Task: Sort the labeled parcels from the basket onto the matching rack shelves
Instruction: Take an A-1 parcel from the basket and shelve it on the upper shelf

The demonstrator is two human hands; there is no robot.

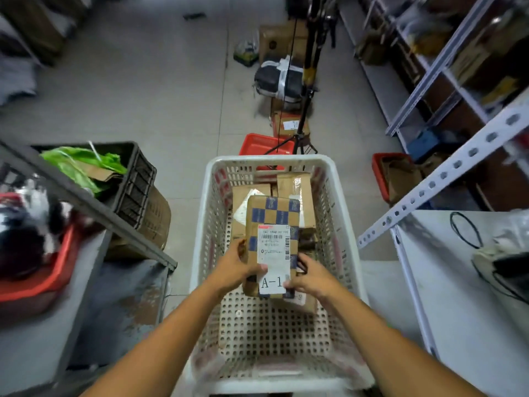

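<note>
Both forearms reach into the white basket point(340, 202). The left hand point(233, 265) and right hand point(313, 275) grasp opposite sides of a checkered parcel point(273, 222) labeled A-1, held between them above other parcels point(294, 184) beyond the fingers.

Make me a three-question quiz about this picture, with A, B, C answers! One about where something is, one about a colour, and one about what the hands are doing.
1. Where is the parcel marked A-1?
A. on the floor
B. over the white basket
C. on a rack shelf

2. What colour are the squares on that parcel?
A. blue
B. pink
C. green

3. What are the hands doing?
A. hanging idle
B. both holding the parcel
C. one holds it, one waves

Answers:
1 B, the basket's walls show all around the parcel.
2 A, blue squares alternate with brown cardboard.
3 B, the left hand and right hand grip its sides.
</note>
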